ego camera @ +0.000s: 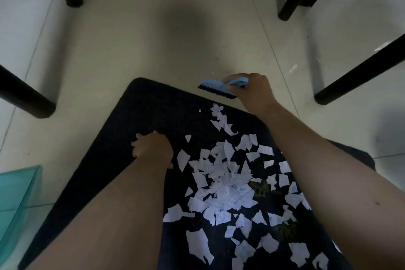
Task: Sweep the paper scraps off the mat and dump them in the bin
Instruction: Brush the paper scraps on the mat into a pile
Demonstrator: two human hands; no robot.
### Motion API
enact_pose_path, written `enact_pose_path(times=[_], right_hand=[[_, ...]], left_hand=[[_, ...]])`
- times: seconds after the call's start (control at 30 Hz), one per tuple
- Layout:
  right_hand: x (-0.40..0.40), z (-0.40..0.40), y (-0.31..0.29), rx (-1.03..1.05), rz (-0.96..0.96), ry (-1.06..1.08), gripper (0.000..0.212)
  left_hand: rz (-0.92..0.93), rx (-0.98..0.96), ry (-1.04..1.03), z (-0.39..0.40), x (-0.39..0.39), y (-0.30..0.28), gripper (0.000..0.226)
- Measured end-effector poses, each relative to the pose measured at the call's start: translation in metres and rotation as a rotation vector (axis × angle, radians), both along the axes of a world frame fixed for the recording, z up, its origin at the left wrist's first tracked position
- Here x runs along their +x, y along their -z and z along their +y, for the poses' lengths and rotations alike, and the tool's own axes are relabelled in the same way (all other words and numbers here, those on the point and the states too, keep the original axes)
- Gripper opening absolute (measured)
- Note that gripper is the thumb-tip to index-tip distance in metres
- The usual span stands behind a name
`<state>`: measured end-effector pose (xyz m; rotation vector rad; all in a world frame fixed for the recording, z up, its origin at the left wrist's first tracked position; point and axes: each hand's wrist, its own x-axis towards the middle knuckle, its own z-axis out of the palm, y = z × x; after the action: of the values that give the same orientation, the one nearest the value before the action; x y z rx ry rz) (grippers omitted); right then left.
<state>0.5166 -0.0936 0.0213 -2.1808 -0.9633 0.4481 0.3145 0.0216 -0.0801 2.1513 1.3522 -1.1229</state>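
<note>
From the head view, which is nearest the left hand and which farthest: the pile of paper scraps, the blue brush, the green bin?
From the left hand:
1. Paper scraps, just to its right on the mat.
2. Blue brush, up at the mat's far edge, held by the right hand.
3. Green bin, off the mat at far left.

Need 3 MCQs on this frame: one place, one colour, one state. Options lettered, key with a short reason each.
1. Where do most paper scraps lie?
A. on the right part of the black mat
B. on the bare floor
C. in the teal container

2. What colour is the brush body?
A. red
B. light blue
C. yellow

3. What is the left hand doing?
A. gripping the brush
B. holding a scrap in the air
C. resting on the mat, holding nothing

Key: 1 A, the scraps cluster on the mat between the forearms and under the right one. 2 B, a light blue body over dark bristles. 3 C, the left hand is down on the mat; the right hand grips the brush at the mat's far edge.
</note>
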Motion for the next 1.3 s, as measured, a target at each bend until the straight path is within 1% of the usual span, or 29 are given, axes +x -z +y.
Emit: enact_pose_path(times=[0.07, 0.13, 0.27, 0.33, 0.43, 0.5, 0.57, 0.67, 0.77, 0.87, 0.93, 1.03, 1.1, 1.17, 1.23, 1.3], right_hand=[[-0.001, 0.004, 0.016, -0.073, -0.002, 0.039, 0.015], [-0.011, 0.001, 0.027, -0.151, 0.008, 0.028, 0.017], [-0.023, -0.013, 0.021, -0.292, -0.015, -0.150, 0.016], [-0.022, -0.020, 0.009, -0.240, 0.031, -0.162, 0.012], [-0.011, -0.017, 0.000, -0.030, 0.033, -0.001, 0.009], [-0.008, -0.009, 0.006, 0.006, 0.018, 0.063, 0.012], [-0.015, -0.002, 0.018, -0.035, 0.030, 0.037, 0.015], [-0.033, -0.006, 0.033, -0.151, 0.038, -0.072, 0.019], [-0.047, -0.029, 0.030, -0.218, 0.033, -0.207, 0.018], [-0.050, -0.051, 0.012, -0.271, 0.097, -0.279, 0.016], [-0.044, -0.052, 0.000, -0.182, 0.139, -0.229, 0.018], [-0.035, -0.032, 0.000, -0.002, 0.118, -0.122, 0.018], [-0.037, -0.014, 0.011, 0.005, 0.068, -0.115, 0.016], [-0.044, -0.001, 0.023, -0.075, 0.046, -0.168, 0.018], [-0.052, 0.000, 0.029, -0.175, 0.014, -0.264, 0.019], [-0.059, -0.009, 0.025, -0.249, 0.047, -0.332, 0.018]], left_hand=[[0.010, 0.002, 0.004, 0.001, 0.002, 0.004, 0.129], [0.009, 0.010, 0.020, 0.001, 0.001, 0.006, 0.129], [0.007, 0.024, 0.042, -0.001, 0.001, 0.006, 0.128], [0.001, 0.031, 0.041, -0.002, 0.000, 0.006, 0.127], [-0.008, 0.034, 0.033, -0.002, -0.001, 0.007, 0.128], [-0.016, 0.032, 0.013, -0.002, -0.002, 0.007, 0.127], [-0.017, 0.034, 0.013, -0.002, -0.003, 0.006, 0.126], [-0.036, 0.049, 0.047, -0.003, -0.005, 0.007, 0.126], [-0.043, 0.059, 0.062, -0.004, -0.007, 0.007, 0.127], [-0.042, 0.058, 0.069, -0.004, -0.007, 0.007, 0.129], [-0.047, 0.067, 0.073, -0.004, -0.009, 0.007, 0.128], [-0.051, 0.071, 0.079, -0.006, -0.011, 0.005, 0.128], [-0.043, 0.065, 0.088, -0.006, -0.011, 0.002, 0.129], [-0.036, 0.065, 0.093, -0.006, -0.012, 0.000, 0.129], [-0.033, 0.072, 0.102, -0.007, -0.013, -0.002, 0.130], [-0.035, 0.081, 0.109, -0.007, -0.013, -0.004, 0.128]])
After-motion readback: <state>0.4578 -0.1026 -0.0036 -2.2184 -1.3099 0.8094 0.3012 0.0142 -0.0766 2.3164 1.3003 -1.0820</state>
